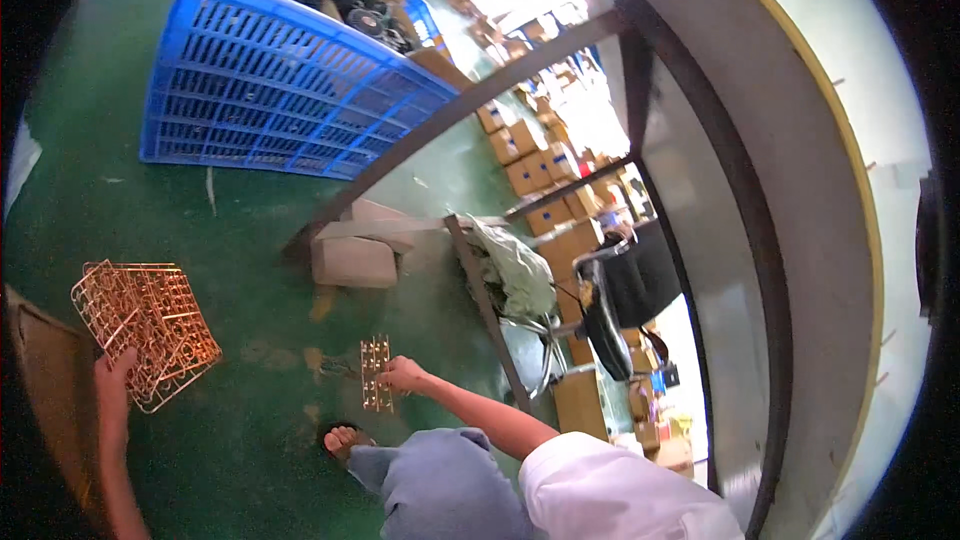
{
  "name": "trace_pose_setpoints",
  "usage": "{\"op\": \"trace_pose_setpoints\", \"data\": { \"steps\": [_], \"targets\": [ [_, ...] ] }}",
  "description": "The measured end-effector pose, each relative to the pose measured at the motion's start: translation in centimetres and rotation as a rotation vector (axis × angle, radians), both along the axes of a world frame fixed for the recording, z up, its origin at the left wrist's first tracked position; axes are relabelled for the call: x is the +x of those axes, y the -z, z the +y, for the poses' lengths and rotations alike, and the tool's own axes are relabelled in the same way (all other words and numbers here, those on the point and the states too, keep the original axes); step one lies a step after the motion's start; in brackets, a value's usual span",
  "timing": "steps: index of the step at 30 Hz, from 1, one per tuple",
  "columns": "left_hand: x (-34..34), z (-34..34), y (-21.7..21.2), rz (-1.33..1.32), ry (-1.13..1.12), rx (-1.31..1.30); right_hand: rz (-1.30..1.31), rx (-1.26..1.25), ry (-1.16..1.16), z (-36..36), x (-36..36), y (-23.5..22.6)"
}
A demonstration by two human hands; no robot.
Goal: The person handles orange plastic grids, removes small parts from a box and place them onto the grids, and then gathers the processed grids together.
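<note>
My left hand [117, 372] is closed on the lower edge of a stack of copper-coloured sprue frames [150, 315]. The frames look like thin rectangular grids filled with small parts, and they overlap at slightly different angles. Off to the right, my right hand [402, 376] grips the side of a single smaller gold-coloured sprue frame [374, 380], held upright above the green floor. Its small parts sit in rows between the thin runners. A wide gap separates the two hands. The fingertips behind each frame are partly hidden.
A blue slatted crate [300, 80] with black wheel-like parts stands at the far left. A dark metal frame [480, 80] of a table crosses the middle. Beyond are a black office chair [610, 310] and cardboard boxes [530, 170]. A brown carton [50, 370] lies near my left arm.
</note>
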State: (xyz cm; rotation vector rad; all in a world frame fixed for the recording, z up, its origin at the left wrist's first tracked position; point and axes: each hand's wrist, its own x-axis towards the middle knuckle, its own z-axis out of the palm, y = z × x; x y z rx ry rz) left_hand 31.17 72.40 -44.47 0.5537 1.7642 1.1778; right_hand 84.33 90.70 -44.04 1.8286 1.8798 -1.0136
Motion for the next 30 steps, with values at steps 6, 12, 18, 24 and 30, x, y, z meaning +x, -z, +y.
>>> {"op": "trace_pose_setpoints", "data": {
  "steps": [6, 12, 18, 24, 30],
  "targets": [
    [1.0, 4.7, -2.6, -0.082, 0.063, 0.099, -0.318, 0.392, 0.066, -7.2, 3.2, -11.7],
    [3.0, 12.0, -6.2, -0.093, 0.199, 0.159, -0.581, 0.446, 0.224, -14.2, 11.5, -20.1],
    [8.5, 7.8, -15.7, 0.46, 0.352, -0.203, -0.558, 0.262, 0.331, -24.6, 9.8, -22.1],
    [10.6, -1.6, -21.7, 0.472, 0.465, -0.388, -0.456, 0.217, 0.297, -34.8, 3.0, -22.0],
    [18.1, -13.5, -33.8, 0.887, 0.573, -0.396, -0.509, 0.355, 0.36, -42.8, 1.0, -31.0]
  ]
}}
